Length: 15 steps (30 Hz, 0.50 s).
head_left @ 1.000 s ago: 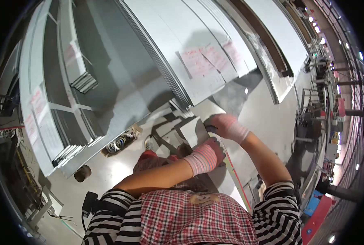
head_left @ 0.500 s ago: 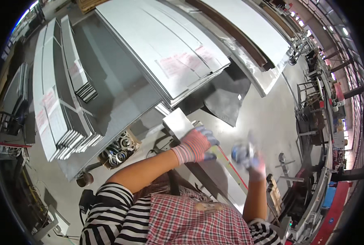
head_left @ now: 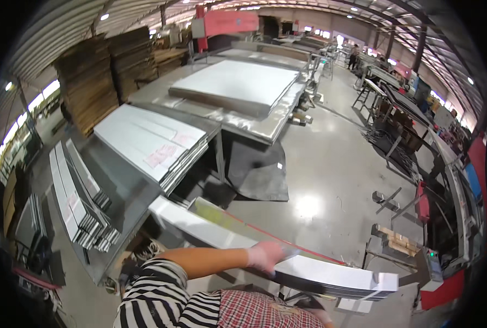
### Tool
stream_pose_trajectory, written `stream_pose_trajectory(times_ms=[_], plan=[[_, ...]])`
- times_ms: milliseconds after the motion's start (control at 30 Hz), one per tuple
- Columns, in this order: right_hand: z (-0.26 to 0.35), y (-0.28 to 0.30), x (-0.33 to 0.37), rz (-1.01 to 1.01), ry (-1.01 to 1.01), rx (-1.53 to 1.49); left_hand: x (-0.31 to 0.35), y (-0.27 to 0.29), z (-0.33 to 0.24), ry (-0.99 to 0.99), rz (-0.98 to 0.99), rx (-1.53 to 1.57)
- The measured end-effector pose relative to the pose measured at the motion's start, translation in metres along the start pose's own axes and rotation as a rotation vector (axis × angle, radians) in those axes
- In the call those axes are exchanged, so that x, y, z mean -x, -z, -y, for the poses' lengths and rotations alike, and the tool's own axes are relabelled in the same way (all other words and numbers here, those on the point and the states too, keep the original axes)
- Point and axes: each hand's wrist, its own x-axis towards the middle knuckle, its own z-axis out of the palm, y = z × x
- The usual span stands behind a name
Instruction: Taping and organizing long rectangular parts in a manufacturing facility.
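My left hand [head_left: 268,257], in a pinkish glove with grey-blue fingertips, lies across the long narrow stack of white panels [head_left: 216,232] in front of me. Its fingers stretch out over the top, with the thumb apart near the close edge. A thin red strip [head_left: 292,239] runs along the stack's far side, beside a yellow-green patch [head_left: 216,213]. Dark layered edges show at the right end of the stack. Only a sliver of skin from my right arm shows at the lower edge; the right hand itself is out of sight.
A dark table [head_left: 139,188] at the left bears strapped bundles of narrow panels [head_left: 71,199] and a wide white stack [head_left: 145,139]. Beyond it stands a metal table [head_left: 262,131] with large white sheets. Wooden pieces [head_left: 396,240] and a control box [head_left: 429,268] stand at the right.
My view has lifted and swung, showing more of the hall. My blurred right hand has dropped out of sight below. My left hand remains at the panel stack.
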Motion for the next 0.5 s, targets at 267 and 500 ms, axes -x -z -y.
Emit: stream_pose_trajectory(times_ms=[267, 500], plan=[[0.113, 0.106, 0.045, -0.742, 0.777, -0.938, 0.172, -0.052, 0.006, -0.062, -0.512, -0.003], [0.319, -0.157, -0.021, 0.586, 0.448, -0.523, 0.341, -0.249, 0.043, 0.446, -0.894, 0.051]])
